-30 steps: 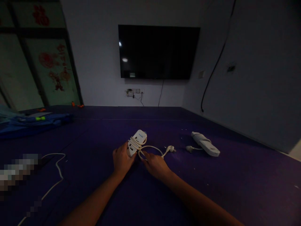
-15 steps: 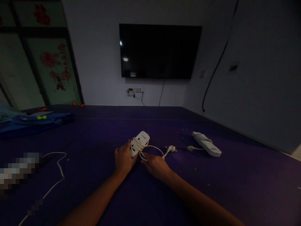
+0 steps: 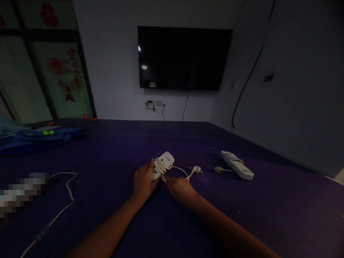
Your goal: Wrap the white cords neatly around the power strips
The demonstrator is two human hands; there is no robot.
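A white power strip (image 3: 167, 158) is tilted in front of me, its white cord (image 3: 160, 166) wound several times around its middle. My left hand (image 3: 143, 182) grips the near end of the strip, thumb underneath and fingers along the side. Just to the right, my right hand (image 3: 180, 188) is closed on the cord beside the strip; its fingertips are partly hidden. From there a loop of cord runs out to a white plug (image 3: 197, 170) lying on the purple floor.
A second white power strip (image 3: 238, 166) with its cord wrapped lies to the right, its plug (image 3: 219, 170) beside it. A white cable (image 3: 70, 193) trails along the left floor. Blue cloth (image 3: 40, 139) lies farther left. A television (image 3: 184, 59) hangs on the far wall.
The strip and my left hand have shifted slightly right. The cord loop beside my right hand has become smaller and sits closer against the strip.
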